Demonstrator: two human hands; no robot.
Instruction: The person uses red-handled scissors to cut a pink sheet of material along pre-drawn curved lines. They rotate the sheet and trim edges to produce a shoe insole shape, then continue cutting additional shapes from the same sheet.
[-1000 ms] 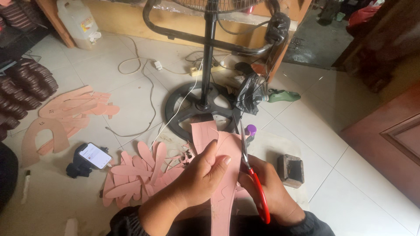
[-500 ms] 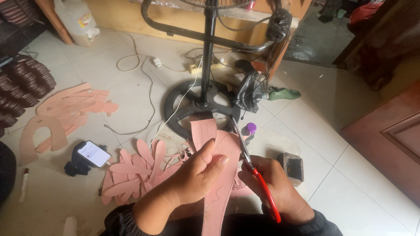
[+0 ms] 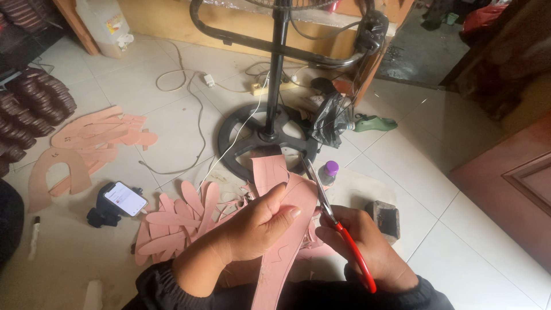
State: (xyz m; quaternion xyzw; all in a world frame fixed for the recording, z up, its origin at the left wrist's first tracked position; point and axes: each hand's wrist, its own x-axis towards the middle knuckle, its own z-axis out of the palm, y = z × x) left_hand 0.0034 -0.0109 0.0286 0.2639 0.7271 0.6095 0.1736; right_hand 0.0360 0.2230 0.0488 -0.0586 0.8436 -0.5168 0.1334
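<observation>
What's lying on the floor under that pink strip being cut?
Under the pink strip, a pile of pink cut-out shapes shows on the tiled floor. The left hand holds the strip and the right hand works red-handled scissors. Whatever lies directly beneath is covered.

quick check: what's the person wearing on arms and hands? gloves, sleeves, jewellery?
Both hands are bare: no gloves, rings or watch visible on the left hand or the right hand. Dark, black-looking long sleeves end at the wrists, cuffs slightly bunched. Fingernails are short and unpainted.
</observation>
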